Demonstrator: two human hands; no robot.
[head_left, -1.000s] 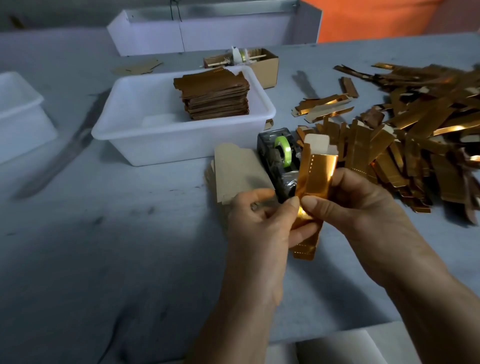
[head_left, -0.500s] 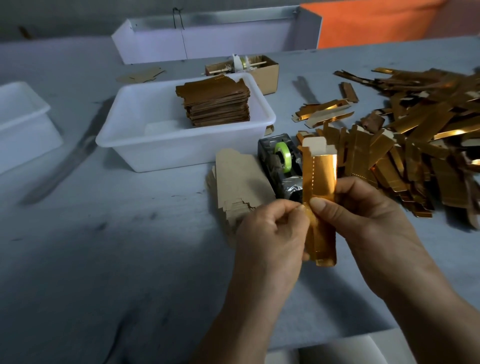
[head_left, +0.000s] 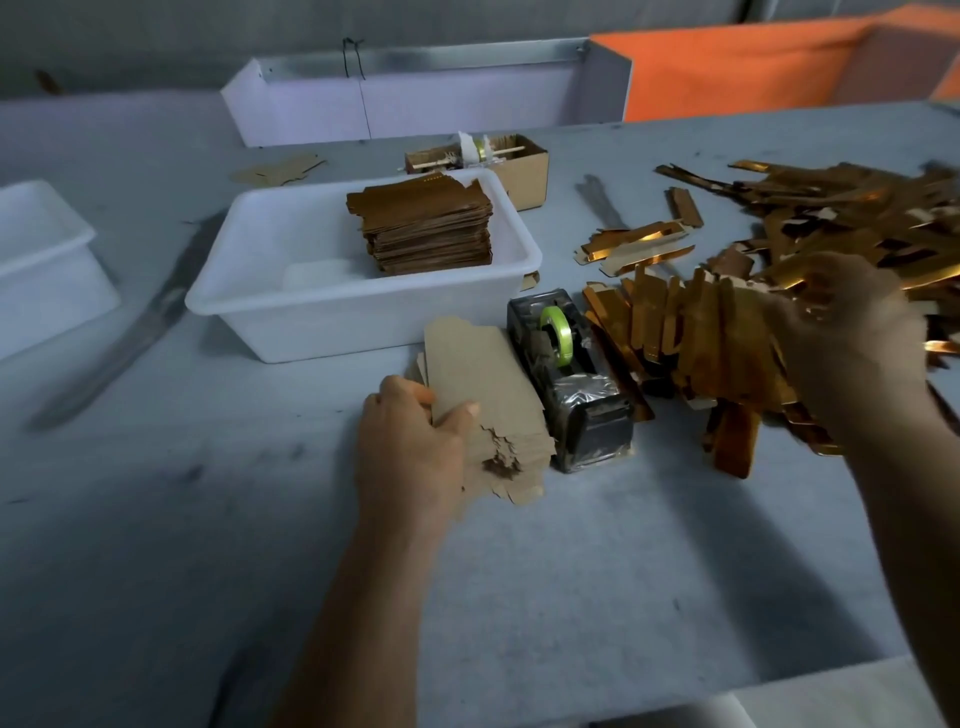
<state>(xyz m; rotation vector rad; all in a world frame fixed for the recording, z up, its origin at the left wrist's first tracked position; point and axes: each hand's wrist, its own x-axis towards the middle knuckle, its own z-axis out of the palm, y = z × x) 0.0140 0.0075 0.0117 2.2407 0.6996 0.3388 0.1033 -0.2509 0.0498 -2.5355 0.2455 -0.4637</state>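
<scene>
A stack of flat brown cardboard blanks (head_left: 488, 374) lies on the grey table beside a black tape dispenser (head_left: 571, 374) with a green roll. My left hand (head_left: 410, 441) grips the stack's left edge, thumb on top. My right hand (head_left: 852, 353) is blurred and hovers over the pile of folded gold boxes (head_left: 701, 322) to the right; its fingers are hidden from me. One gold box (head_left: 732, 441) lies at the pile's near edge.
A white tub (head_left: 363, 306) behind the stack holds a pile of gold blanks (head_left: 426, 228). Another white tub (head_left: 47, 249) sits far left. A small cardboard box (head_left: 524, 166) and a long white tray (head_left: 415, 104) stand at the back. The table's near edge runs lower right.
Both hands held one gold box between them. Now they are apart: the left has dropped onto the brown cardboard stack and the right has swung out over the gold pile.
</scene>
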